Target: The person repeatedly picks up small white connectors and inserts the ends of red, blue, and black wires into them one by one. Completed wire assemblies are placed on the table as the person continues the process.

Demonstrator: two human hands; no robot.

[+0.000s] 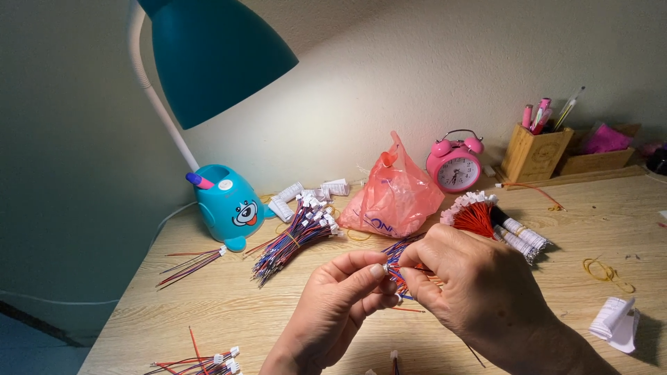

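My left hand (340,302) and my right hand (472,285) meet above the wooden desk (208,305), pinching a small bunch of red, blue and black wires (397,267) with a white connector at the fingertips. The wires fan out between the two hands. Just behind my right hand lies a bundle of red wires with white connectors (476,212), next to black-and-white wire bundles (521,236).
A teal desk lamp (226,201) stands at the back left, with a wire bundle (295,232) beside it. A pink plastic bag (392,191), pink alarm clock (455,163) and wooden pen holder (535,153) line the wall. Loose wires (201,361), rubber bands (604,271), white paper (615,323).
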